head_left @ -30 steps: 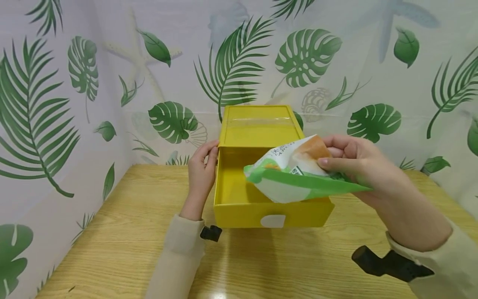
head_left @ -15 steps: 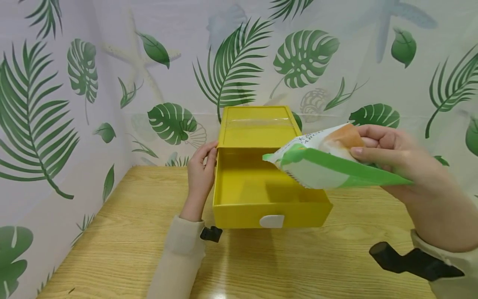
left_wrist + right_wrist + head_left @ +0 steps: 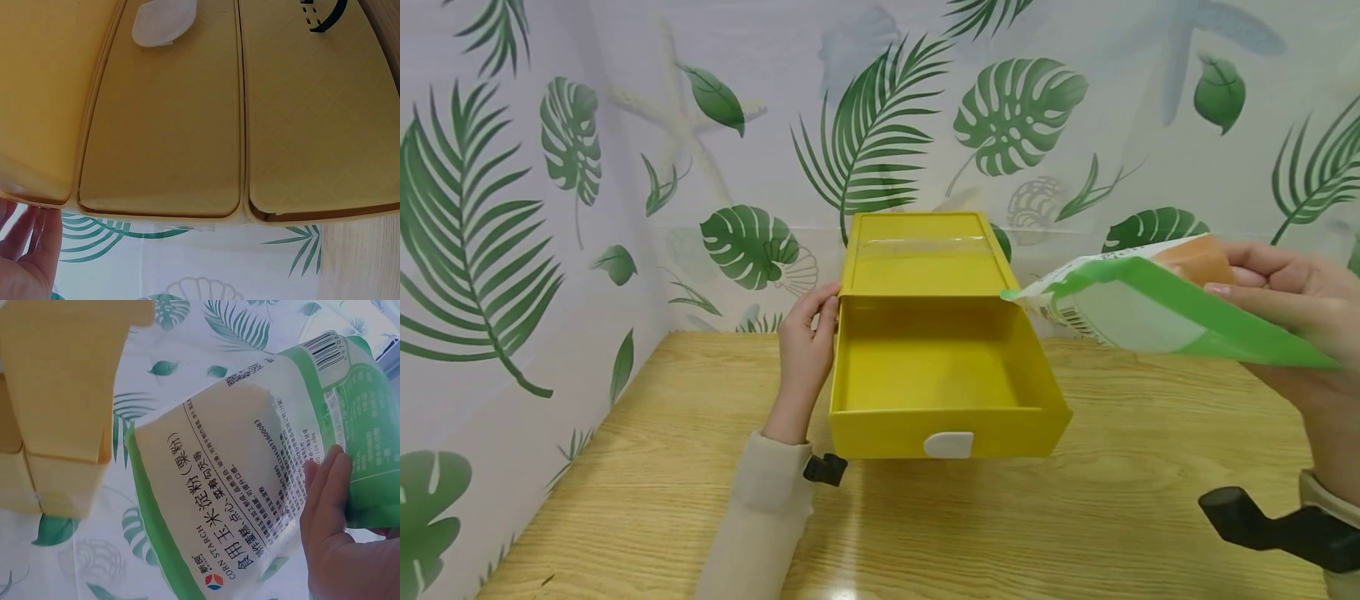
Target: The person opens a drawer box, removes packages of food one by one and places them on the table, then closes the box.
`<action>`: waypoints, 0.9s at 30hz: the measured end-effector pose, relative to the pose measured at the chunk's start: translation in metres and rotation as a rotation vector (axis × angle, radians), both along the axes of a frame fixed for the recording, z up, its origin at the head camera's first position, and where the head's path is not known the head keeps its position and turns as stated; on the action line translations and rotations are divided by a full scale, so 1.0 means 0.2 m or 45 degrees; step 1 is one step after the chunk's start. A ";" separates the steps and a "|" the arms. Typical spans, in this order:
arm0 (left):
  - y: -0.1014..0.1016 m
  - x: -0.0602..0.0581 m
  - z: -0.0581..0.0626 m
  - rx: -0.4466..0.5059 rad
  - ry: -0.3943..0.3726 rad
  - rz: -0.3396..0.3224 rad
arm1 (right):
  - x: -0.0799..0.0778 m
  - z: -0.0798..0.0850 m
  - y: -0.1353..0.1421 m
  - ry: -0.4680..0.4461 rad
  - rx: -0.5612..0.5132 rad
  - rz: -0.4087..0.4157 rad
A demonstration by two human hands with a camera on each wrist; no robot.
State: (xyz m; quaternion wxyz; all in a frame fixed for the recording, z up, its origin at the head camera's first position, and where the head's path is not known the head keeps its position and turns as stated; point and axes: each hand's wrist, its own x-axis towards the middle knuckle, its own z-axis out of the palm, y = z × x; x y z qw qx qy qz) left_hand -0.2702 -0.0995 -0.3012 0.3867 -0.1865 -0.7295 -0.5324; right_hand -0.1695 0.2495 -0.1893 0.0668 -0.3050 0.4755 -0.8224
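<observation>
A yellow drawer cabinet point(image 3: 925, 271) stands on the table with its top drawer point(image 3: 951, 433) pulled out toward me, its yellow floor showing. My left hand point(image 3: 805, 350) rests at the cabinet's left side, fingertips at the front edge; in the left wrist view those fingers point(image 3: 44, 240) lie fairly straight against the yellow rim. To the right of the drawer, my right hand point(image 3: 1296, 304) pinches a green and white corn starch bag point(image 3: 1138, 304), raised and tilted. The right wrist view shows the bag's printed face point(image 3: 228, 469), with fingers point(image 3: 328, 500) across its green end.
Lower drawer fronts show in the left wrist view, one with a white handle point(image 3: 164, 24), another with a dark handle point(image 3: 328, 15). The wooden table point(image 3: 1000, 533) extends around the cabinet. Behind it hangs a leaf-printed cloth point(image 3: 887, 108).
My right hand has carried the corn starch bag rightward from over the open drawer to beside it, uncovering the drawer's inside. My left hand has stayed at the cabinet's side.
</observation>
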 end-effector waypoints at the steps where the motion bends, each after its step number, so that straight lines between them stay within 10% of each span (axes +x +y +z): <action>1: 0.00 0.00 0.00 -0.002 0.001 -0.001 | 0.00 -0.01 0.02 -0.002 -0.025 -0.016; 27: 0.00 0.00 0.00 -0.019 -0.005 0.005 | -0.09 -0.28 0.21 -0.188 -0.047 -0.111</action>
